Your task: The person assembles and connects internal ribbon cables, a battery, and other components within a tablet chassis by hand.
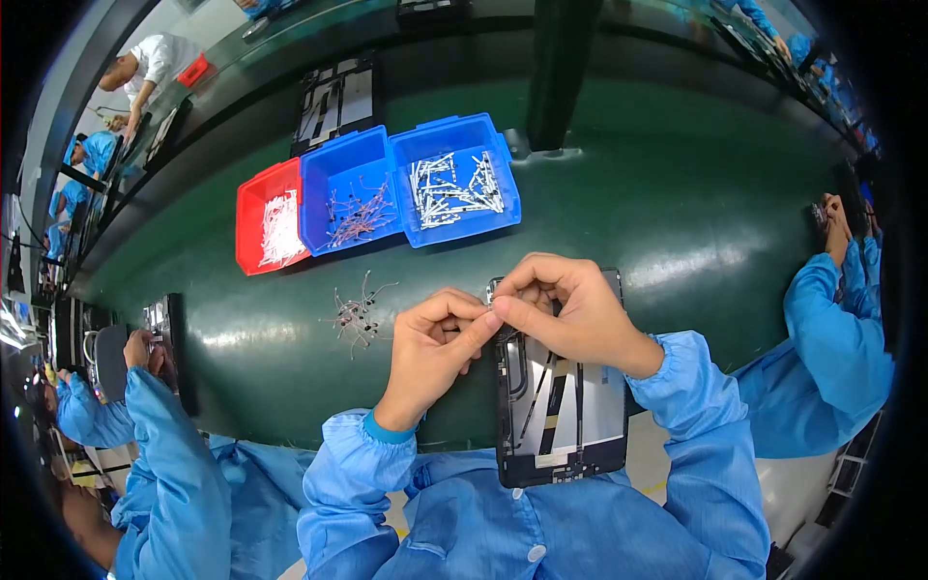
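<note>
My left hand and my right hand meet above the top left corner of an opened tablet. Thumb and forefinger of each are pinched together, almost touching the other hand's. A tiny pale piece shows between the fingertips, too small and covered to name. The tablet's inside faces up, with black ribbon strips and a pale panel; its near end reaches the table's front edge. Left of my hands, a loose pile of thin wired parts with black ends lies on the green table.
Beyond my hands stand a red bin of white strips, a blue bin of wired parts and another blue bin of black-and-white strips. Behind them lies another opened tablet. A dark post rises there. Blue-sleeved co-workers sit on both sides.
</note>
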Motion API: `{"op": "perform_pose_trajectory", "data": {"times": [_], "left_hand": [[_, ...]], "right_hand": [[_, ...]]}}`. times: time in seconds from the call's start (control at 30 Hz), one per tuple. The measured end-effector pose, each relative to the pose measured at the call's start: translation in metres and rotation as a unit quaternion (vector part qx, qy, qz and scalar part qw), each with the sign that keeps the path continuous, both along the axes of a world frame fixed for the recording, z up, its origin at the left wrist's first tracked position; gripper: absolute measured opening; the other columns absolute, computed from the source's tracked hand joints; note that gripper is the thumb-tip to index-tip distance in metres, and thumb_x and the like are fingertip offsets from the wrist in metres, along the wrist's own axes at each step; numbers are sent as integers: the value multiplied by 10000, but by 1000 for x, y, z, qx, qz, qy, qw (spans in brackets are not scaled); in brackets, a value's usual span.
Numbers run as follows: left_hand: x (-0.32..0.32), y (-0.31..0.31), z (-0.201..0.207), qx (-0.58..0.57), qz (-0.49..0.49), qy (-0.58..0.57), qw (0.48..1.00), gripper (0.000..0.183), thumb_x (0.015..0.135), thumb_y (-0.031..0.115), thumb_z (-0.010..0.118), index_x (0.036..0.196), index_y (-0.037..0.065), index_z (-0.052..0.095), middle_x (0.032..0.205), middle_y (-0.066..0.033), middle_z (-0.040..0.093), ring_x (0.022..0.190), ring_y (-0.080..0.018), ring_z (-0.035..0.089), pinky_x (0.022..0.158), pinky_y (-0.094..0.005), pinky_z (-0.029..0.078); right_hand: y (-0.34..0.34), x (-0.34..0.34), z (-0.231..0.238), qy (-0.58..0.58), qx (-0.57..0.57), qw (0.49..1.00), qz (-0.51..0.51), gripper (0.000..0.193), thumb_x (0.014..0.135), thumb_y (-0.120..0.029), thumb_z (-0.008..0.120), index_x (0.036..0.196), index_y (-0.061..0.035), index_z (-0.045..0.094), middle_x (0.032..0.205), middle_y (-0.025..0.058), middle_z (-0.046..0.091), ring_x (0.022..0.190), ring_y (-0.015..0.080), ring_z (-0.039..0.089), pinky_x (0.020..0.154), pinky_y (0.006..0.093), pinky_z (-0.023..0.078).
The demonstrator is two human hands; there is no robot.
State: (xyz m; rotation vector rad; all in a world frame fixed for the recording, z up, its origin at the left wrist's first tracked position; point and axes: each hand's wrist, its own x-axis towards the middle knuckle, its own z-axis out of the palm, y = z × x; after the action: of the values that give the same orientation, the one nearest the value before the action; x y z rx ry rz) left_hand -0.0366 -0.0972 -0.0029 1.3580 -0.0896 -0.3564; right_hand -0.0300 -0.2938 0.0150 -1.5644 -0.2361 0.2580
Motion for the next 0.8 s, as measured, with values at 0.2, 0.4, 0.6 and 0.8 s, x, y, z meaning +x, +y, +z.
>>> {"op": "perform_pose_trajectory", "data": {"times": [0.2,0.4,0.6,0.8], "left_hand": [[1,1,-2,19,-14,-21,1000,124,884,70,736,977,-3,699,925,-30,642,641,-45,573,449,-172,417],[5,9,10,10,20,-20,1000,218,913,96,707,1091,-24,669,864,-26,649,607,-33,545,445,-171,403],[3,16,11,32,-16,-12,999,183,938,144,687,1035,-11,672,744,-12,646,546,-14,501,430,-170,353],[-2,21,25,27,-75,71,994,131,961,152,647,955,21,649,703,33,591,514,-4,462,429,-170,314]], "right_hand": [[2,0,-7,-45,17,999,-6,86,904,-69,705,950,-2,678,868,-4,616,646,-13,495,549,167,365],[-4,1,3,-77,-50,996,-15,28,843,-14,721,843,6,702,854,20,628,600,-14,477,499,172,337],[-2,0,6,-213,-140,967,-14,94,751,7,764,825,-23,715,838,42,654,552,50,526,469,215,386],[-2,-5,17,-485,-228,844,-9,159,698,-2,780,831,-73,728,834,22,650,617,138,630,506,259,488]]}}
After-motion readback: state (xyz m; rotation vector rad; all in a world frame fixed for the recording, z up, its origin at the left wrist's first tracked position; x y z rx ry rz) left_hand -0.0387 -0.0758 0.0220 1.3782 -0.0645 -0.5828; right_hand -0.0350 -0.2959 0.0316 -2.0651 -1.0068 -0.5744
